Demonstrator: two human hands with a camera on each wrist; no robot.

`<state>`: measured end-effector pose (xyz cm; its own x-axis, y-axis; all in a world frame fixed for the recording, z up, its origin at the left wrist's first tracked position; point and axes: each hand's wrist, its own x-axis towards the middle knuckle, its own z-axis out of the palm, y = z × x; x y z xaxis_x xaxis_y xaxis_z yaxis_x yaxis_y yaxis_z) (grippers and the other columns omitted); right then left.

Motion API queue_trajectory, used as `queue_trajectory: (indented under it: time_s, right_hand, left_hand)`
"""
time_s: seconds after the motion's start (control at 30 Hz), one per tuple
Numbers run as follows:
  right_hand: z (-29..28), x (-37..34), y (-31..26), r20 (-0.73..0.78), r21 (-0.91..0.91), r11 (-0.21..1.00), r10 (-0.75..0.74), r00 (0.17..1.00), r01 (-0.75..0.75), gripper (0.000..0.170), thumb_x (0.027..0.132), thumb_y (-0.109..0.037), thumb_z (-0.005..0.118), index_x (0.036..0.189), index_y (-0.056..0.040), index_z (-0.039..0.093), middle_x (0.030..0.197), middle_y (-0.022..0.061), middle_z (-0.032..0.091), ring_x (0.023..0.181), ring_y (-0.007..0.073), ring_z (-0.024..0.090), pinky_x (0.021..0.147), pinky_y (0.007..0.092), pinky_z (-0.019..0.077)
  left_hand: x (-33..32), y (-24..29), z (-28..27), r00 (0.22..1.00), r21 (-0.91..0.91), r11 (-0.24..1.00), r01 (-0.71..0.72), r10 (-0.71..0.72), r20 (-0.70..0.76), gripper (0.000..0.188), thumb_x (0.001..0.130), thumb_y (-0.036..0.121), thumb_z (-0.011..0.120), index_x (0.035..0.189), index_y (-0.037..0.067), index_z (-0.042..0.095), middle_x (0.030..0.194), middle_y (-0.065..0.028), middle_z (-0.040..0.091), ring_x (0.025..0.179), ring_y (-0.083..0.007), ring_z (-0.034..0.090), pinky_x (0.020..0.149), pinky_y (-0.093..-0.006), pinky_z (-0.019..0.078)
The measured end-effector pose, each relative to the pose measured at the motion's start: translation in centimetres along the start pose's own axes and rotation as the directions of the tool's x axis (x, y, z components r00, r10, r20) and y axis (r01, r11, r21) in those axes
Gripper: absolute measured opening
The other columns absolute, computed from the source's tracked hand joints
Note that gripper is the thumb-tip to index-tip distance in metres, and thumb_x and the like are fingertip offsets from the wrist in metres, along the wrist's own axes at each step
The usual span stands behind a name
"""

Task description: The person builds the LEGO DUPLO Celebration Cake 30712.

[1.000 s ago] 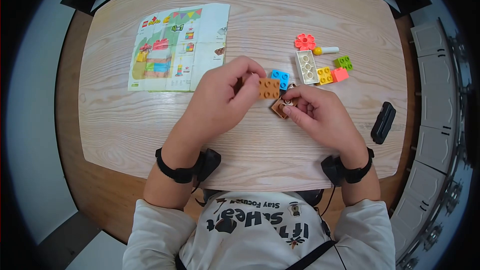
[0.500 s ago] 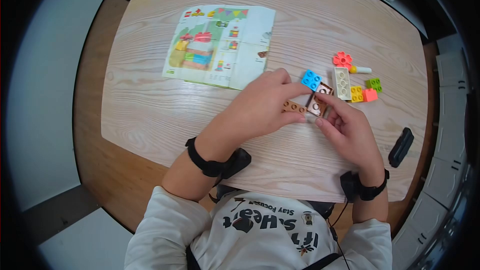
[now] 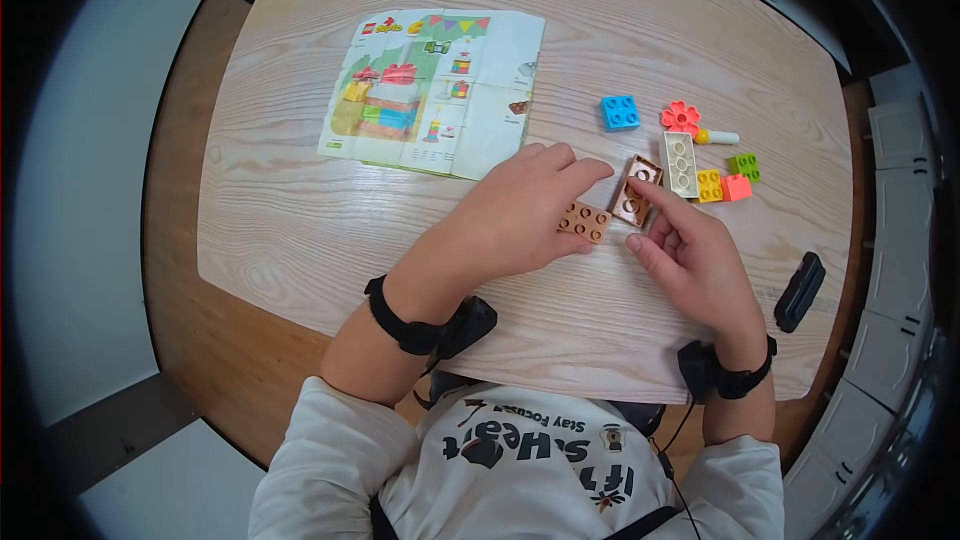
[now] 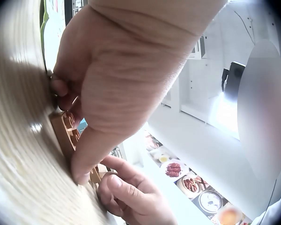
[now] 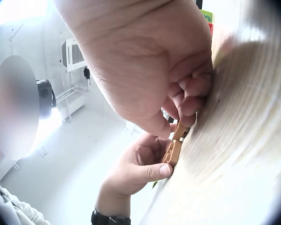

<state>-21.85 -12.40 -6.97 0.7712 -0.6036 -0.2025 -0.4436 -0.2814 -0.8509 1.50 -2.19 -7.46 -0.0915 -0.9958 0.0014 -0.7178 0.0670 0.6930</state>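
On the table, my left hand [image 3: 530, 205] holds a light brown toy brick [image 3: 588, 224], studs up, with the thumb along its near side and the index finger stretched out beyond it. The fingers behind the brick are partly hidden. My right hand [image 3: 690, 250] grips an upturned brown brick [image 3: 632, 202], hollow side up, with its index fingertip over the brick and the thumb at the near end. Both bricks [image 5: 174, 152] lie close together between the hands, low over the wood. A blue four-stud brick [image 3: 620, 113] stands beyond them, apart from both hands.
Right of the bricks lie a coral flower piece [image 3: 680, 118], a white stick with yellow end [image 3: 720, 138], a white upturned brick [image 3: 679, 166], and yellow [image 3: 709, 186], coral [image 3: 737, 188] and green [image 3: 745, 167] bricks. An instruction sheet [image 3: 490, 120] is at left, a black case [image 3: 800, 292] at right.
The blue brick has moved away from the left index finger, farther up the table. My left hand has lowered the light brown brick beside the upturned one. The head view has shifted.
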Motion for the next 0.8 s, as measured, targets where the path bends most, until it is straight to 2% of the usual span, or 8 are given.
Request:
queue_trajectory:
  time_s: [0.23, 0.3, 0.4, 0.57, 0.67, 0.8]
  right_hand:
    - [-0.2, 0.1, -0.1, -0.017, 0.017, 1.000, -0.024, 1.000, 0.025, 0.028, 0.095, -0.009, 0.074, 0.122, -0.0051, 0.065, 0.077, 0.0062, 0.061, 0.063, 0.0163, 0.057, 0.061, 0.0312, 0.0473]
    - [-0.6, 0.1, -0.2, -0.009, 0.014, 1.000, -0.027, 1.000, 0.027, 0.023, 0.096, -0.012, 0.073, 0.117, -0.0045, 0.066, 0.074, 0.0070, 0.060, 0.063, 0.0173, 0.057, 0.060, 0.0318, 0.0468]
    - [-0.8, 0.1, -0.2, 0.028, 0.002, 1.000, 0.000, 1.000, 0.000, 0.016, 0.097, -0.016, 0.073, 0.106, -0.0031, 0.069, 0.070, 0.0077, 0.061, 0.061, 0.0184, 0.056, 0.059, 0.0332, 0.0463]
    - [-1.3, -0.1, -0.4, 0.113, -0.015, 0.999, -0.043, 0.993, 0.045, 0.025, 0.098, -0.022, 0.073, 0.085, -0.0015, 0.072, 0.067, 0.0103, 0.065, 0.058, 0.0229, 0.057, 0.058, 0.0366, 0.0456]
    - [-1.4, -0.1, -0.1, 0.104, -0.108, 0.991, -0.061, 0.993, 0.073, 0.028, 0.098, -0.024, 0.074, 0.083, -0.0015, 0.072, 0.068, 0.0119, 0.066, 0.058, 0.0264, 0.059, 0.059, 0.0377, 0.0465]
    - [-1.5, -0.1, -0.7, 0.080, -0.168, 0.984, 0.066, 0.995, -0.052, 0.031, 0.095, -0.025, 0.077, 0.078, -0.0023, 0.066, 0.069, 0.0131, 0.066, 0.061, 0.0290, 0.062, 0.059, 0.0392, 0.0480]
  left_hand:
    - [0.2, 0.1, 0.1, 1.000, -0.010, 1.000, -0.003, 0.003, 0.008, 0.067, 0.077, 0.015, 0.089, 0.138, 0.009, 0.062, 0.105, -0.0121, 0.060, 0.100, -0.0323, 0.060, 0.089, -0.0411, 0.0521]
    - [0.1, 0.0, 0.2, 1.000, -0.033, 0.999, -0.006, 0.006, -0.006, 0.067, 0.077, 0.014, 0.089, 0.138, 0.009, 0.062, 0.105, -0.0117, 0.059, 0.099, -0.0315, 0.060, 0.088, -0.0404, 0.0524]
    - [0.1, 0.0, -0.2, 0.999, 0.028, 0.999, -0.031, 0.030, 0.034, 0.066, 0.079, 0.011, 0.087, 0.139, 0.008, 0.062, 0.106, -0.0119, 0.059, 0.099, -0.0307, 0.061, 0.088, -0.0397, 0.0530]
    - [0.1, -0.4, 0.1, 1.000, -0.050, 0.999, -0.009, 0.009, -0.010, 0.064, 0.084, 0.009, 0.082, 0.144, 0.006, 0.058, 0.110, -0.0124, 0.058, 0.101, -0.0296, 0.061, 0.087, -0.0376, 0.0536]
    - [0.1, -0.4, 0.0, 1.000, -0.055, 0.998, -0.006, 0.005, -0.013, 0.066, 0.086, 0.008, 0.081, 0.146, 0.006, 0.056, 0.113, -0.0126, 0.058, 0.100, -0.0291, 0.061, 0.087, -0.0373, 0.0538]
    - [0.1, -0.2, 0.1, 1.000, -0.045, 0.999, -0.007, 0.006, -0.027, 0.068, 0.086, 0.010, 0.083, 0.148, 0.006, 0.055, 0.114, -0.0116, 0.059, 0.096, -0.0256, 0.058, 0.086, -0.0354, 0.0535]
